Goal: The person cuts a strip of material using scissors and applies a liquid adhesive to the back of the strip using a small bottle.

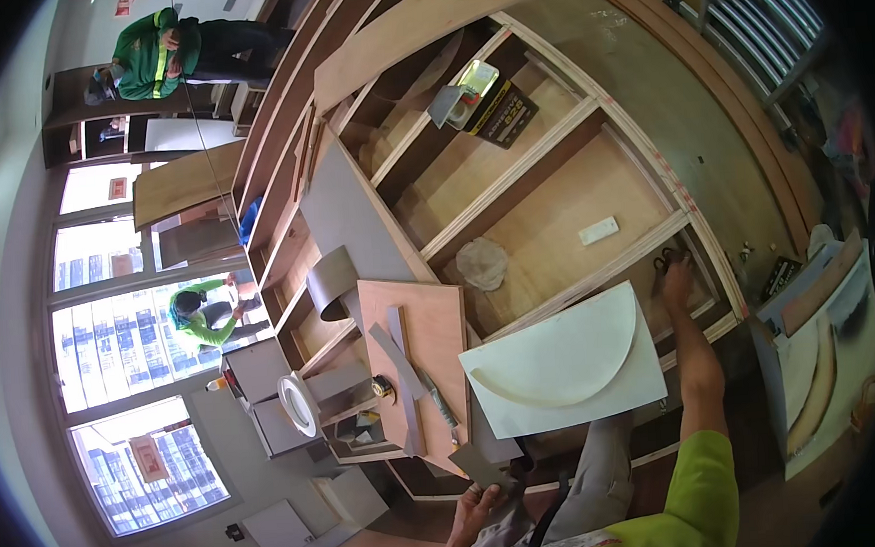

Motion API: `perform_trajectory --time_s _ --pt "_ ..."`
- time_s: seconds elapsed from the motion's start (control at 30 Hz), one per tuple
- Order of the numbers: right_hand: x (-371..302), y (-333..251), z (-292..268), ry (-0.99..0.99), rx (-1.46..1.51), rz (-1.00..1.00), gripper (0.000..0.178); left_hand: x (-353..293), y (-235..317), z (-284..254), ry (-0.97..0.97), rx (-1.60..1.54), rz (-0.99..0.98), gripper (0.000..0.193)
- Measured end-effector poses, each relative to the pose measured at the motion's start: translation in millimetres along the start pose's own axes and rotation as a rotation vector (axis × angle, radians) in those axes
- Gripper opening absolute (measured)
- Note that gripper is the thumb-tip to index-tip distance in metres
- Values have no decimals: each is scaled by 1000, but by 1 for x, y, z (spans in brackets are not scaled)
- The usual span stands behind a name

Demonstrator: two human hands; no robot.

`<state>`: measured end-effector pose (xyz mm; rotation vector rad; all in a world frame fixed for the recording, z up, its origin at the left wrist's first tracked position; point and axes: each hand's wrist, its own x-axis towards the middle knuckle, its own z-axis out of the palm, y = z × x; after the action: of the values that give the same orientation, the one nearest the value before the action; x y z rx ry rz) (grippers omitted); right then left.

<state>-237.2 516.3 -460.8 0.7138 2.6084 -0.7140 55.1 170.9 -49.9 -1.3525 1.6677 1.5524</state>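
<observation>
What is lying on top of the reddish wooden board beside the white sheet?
On the reddish wooden board lie grey laminate strips, a small brass-coloured round thing and a slim tool. The white sheet covers its right corner.

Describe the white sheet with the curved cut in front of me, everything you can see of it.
The white sheet is a thin, flat, roughly rectangular panel, pale cream, matte, perhaps laminate or board. A curved line runs across it, so a half-round shape shows on its face. It lies tilted across the edge of the wooden shelf frame, overlapping the brown plywood board at its left corner. Neither hand touches it: the right hand reaches into the compartment beyond it, the left hand holds a grey piece below.
</observation>
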Motion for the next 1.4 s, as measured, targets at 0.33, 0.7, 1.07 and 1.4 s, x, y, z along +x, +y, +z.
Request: perform_trajectory --time_s 0.33,0.7,1.07,1.4 --pt "-19 53 31 322 -217 -304 37 11 -3 -22 -6 60 45 30" --pt "-89 2 -175 495 543 24 32 -36 52 -30 -85 -251 193 30" --pt "-395 -238 -357 355 434 -1135 28 -98 141 -87 -269 -501 540 29" --pt "-686 -393 -240 -484 608 -1310 23 -158 106 -244 83 -1223 633 23"
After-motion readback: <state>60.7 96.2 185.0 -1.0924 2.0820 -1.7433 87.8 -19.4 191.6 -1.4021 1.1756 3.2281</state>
